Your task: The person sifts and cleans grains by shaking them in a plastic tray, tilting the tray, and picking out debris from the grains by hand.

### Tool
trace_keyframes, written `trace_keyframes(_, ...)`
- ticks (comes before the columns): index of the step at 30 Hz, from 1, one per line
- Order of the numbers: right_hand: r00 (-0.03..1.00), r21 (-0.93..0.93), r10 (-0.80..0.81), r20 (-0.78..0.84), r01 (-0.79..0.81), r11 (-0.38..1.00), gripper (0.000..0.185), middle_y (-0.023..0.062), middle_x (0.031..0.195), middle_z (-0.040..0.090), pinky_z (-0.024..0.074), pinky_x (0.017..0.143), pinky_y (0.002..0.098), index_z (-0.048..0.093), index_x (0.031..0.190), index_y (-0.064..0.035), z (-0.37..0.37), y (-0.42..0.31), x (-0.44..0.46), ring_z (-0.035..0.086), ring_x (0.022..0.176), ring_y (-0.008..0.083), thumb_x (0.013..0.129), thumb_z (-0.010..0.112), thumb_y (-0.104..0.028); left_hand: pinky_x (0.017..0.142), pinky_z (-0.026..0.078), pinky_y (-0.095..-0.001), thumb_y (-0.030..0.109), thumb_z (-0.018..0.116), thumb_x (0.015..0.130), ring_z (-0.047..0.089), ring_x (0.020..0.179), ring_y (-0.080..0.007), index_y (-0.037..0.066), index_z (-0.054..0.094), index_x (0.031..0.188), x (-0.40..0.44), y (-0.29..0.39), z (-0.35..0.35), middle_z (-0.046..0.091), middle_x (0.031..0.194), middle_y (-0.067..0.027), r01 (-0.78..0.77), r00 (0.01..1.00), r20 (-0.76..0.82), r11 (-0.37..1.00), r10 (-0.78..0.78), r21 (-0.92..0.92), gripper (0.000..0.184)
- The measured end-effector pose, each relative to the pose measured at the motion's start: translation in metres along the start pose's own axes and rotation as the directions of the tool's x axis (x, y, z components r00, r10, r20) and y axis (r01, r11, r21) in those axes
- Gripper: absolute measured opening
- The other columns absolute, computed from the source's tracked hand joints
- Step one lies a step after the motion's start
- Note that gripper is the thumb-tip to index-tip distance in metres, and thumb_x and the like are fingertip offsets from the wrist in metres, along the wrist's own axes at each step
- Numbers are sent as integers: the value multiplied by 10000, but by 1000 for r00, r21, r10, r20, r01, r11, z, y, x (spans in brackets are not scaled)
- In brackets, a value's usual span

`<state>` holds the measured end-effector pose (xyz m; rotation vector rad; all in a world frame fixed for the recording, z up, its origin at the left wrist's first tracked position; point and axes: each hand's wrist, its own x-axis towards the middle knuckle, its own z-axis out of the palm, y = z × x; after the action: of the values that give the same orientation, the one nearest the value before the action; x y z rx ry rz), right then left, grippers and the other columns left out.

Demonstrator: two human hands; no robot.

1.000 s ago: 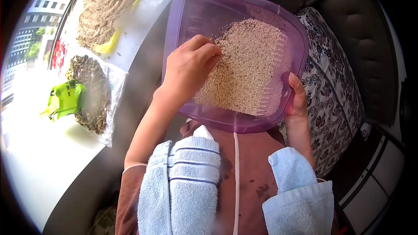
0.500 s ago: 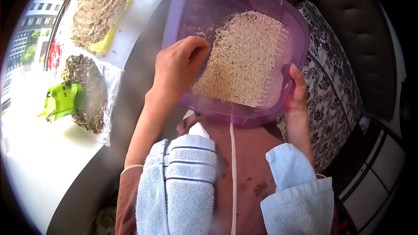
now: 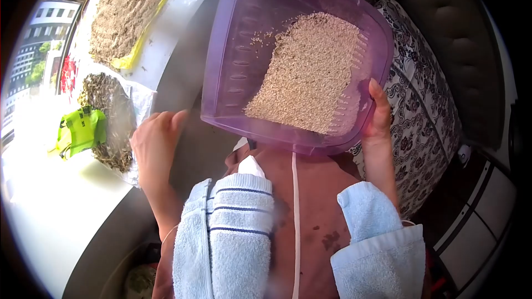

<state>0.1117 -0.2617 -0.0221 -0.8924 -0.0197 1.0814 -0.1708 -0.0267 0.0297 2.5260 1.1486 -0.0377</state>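
Note:
A translucent purple plastic tray (image 3: 233, 97) with ridged sides is tilted in front of me, above my lap. Small pale beige grains (image 3: 310, 72) cover much of its bottom, and a few lie scattered towards its left side. My right hand (image 3: 378, 113) grips the tray's right rim, thumb on top and the other fingers hidden underneath. To the left of the tray, apart from it, my left hand (image 3: 157, 147) hangs near the edge of the white ledge. Its fingers are curled and mostly hidden behind the back of the hand; whatever they hold cannot be seen.
On the white ledge (image 3: 61, 205) at left lie a bag of dried plant pieces (image 3: 113, 105), a bright green packet (image 3: 82, 130) and a heap of brownish grainy material (image 3: 130, 11) on yellow-edged plastic. A patterned bedspread (image 3: 415, 105) and dark headboard (image 3: 454, 27) stand at right.
My left hand has moved from over the grains down and left, out of the tray, towards the ledge. My right hand stays on the rim, and the tray has hardly shifted.

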Motion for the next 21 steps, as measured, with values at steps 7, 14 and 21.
trace_keyframes(7, 999, -11, 48, 15, -48, 999, 690, 149, 1263, 534, 451, 990, 387, 378, 1359, 1, 11, 0, -4, 539, 1154, 261, 809, 693, -271, 613, 511, -270, 64, 706, 785, 630, 710, -164, 70, 689, 924, 30, 81, 37, 619, 913, -45, -476, 879, -251, 753, 405, -453, 140)
trace_keyframes(14, 998, 26, 64, 9, -65, 998, 686, 148, 1272, 526, 448, 995, 381, 378, 1361, -3, 11, 2, -7, 544, 1148, 260, 807, 694, -254, 606, 529, -285, 99, 719, 780, 641, 701, -181, 77, 695, 900, 50, 99, 56, 625, 901, -43, -508, 859, -201, 735, 471, -449, 125)
trace_keyframes(21, 1000, 34, 11, 21, -12, 999, 680, 146, 1275, 523, 444, 999, 378, 374, 1366, -7, 9, 1, -8, 535, 1159, 256, 809, 689, -235, 607, 530, -275, 90, 723, 778, 650, 686, -175, 62, 696, 905, 54, 105, 60, 645, 835, -44, -513, 854, -201, 714, 479, -476, 134)
